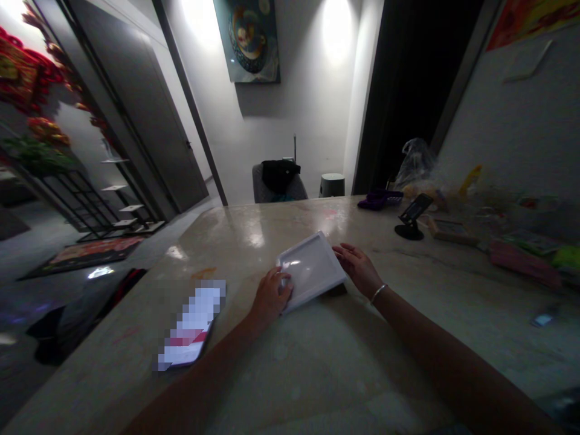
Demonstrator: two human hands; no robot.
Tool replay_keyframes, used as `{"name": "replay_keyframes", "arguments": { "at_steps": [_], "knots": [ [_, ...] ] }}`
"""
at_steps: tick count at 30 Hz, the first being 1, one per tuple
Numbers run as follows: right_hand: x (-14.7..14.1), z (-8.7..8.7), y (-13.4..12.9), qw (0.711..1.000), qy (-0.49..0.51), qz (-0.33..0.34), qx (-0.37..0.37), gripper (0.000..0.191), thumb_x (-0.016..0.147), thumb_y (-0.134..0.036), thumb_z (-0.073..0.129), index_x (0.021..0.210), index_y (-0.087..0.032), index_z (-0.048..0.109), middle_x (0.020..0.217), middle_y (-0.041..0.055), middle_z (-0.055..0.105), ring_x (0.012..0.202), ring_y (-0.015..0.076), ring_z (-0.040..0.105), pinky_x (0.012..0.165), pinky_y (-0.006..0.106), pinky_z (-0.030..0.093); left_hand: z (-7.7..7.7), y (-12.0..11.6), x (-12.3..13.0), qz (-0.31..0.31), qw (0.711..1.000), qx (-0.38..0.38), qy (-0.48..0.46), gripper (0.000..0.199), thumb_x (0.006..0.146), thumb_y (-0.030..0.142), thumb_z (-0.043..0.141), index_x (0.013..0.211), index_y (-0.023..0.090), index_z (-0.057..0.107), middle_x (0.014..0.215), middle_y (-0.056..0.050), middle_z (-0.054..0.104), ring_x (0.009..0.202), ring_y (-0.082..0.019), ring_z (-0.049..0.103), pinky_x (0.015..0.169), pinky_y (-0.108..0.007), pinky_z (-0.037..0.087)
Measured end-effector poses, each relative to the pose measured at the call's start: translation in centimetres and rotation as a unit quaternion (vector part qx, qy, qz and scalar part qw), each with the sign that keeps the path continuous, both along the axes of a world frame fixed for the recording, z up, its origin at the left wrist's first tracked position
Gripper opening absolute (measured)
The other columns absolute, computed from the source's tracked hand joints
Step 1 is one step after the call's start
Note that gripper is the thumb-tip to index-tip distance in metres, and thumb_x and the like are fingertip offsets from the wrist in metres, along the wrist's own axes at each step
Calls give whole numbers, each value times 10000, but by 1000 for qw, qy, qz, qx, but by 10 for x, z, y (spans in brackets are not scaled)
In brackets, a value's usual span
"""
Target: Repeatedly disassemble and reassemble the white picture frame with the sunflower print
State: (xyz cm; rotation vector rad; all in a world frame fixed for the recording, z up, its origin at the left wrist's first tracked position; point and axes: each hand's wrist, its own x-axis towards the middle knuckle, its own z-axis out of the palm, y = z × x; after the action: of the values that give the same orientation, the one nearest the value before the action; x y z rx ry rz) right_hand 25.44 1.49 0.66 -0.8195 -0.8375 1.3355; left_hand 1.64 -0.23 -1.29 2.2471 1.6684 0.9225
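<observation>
A white picture frame [310, 272] with a raised rim and a glossy face is held tilted above the table. My left hand [272, 293] grips its left edge, thumb over the front and fingers around the side. Close to the frame's right edge, my right hand [357, 266] has its fingers stretched out and slightly apart; whether the fingertips touch the rim I cannot tell. A dark patch [336, 290] shows below the frame's lower right corner, too dim to make out. To the left of my left forearm lies a phone [193, 326] with a lit, blurred screen.
The pale stone table [290, 374] spreads around my arms. Along its right side stand a black phone stand [410, 223], a wooden frame [453, 231], a purple item [379, 198], a plastic bag [414, 163] and pink packaging [521, 260]. A chair [260, 181] stands beyond the far edge.
</observation>
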Motion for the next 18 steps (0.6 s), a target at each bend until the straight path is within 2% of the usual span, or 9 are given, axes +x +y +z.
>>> {"name": "replay_keyframes", "arguments": {
  "at_steps": [3, 7, 10, 14, 18],
  "knots": [
    [-2, 4, -2, 998, 45, 35, -11, 323, 649, -257, 664, 948, -226, 544, 961, 8, 646, 807, 130, 611, 735, 256, 475, 2, -3, 4, -29, 999, -21, -31, 300, 740, 308, 511, 989, 170, 606, 1206, -116, 518, 1138, -246, 453, 990, -417, 317],
    [-8, 10, -9, 994, 4, 108, -4, 377, 654, -289, 650, 1011, -210, 558, 891, 23, 657, 752, 159, 609, 694, 278, 475, 2, -6, 9, -83, 990, -58, -100, 354, 720, 351, 551, 1040, 209, 604, 1242, -94, 505, 1148, -237, 455, 996, -404, 314],
    [-11, 16, -15, 989, -7, 150, 13, 355, 651, -276, 646, 990, -196, 578, 874, 24, 653, 746, 156, 599, 708, 275, 465, 2, -7, 10, -118, 980, -70, -142, 366, 741, 368, 534, 1078, 238, 592, 1233, -74, 523, 1150, -220, 458, 1001, -400, 309],
    [-9, 22, -21, 981, -4, 193, 29, 310, 680, -256, 618, 982, -197, 585, 845, 9, 642, 743, 129, 589, 739, 254, 450, 3, -6, 8, -132, 976, -75, -154, 379, 760, 398, 509, 1094, 236, 588, 1215, -85, 539, 1151, -232, 458, 1007, -422, 294],
    [-7, 21, -23, 967, -16, 252, 36, 333, 712, -276, 592, 1037, -207, 565, 926, 24, 629, 825, 138, 585, 805, 277, 435, 7, -9, 6, -159, 971, -98, -151, 487, 779, 463, 454, 1189, 206, 512, 1323, -114, 421, 1235, -246, 352, 1029, -423, 248]
  ]
}}
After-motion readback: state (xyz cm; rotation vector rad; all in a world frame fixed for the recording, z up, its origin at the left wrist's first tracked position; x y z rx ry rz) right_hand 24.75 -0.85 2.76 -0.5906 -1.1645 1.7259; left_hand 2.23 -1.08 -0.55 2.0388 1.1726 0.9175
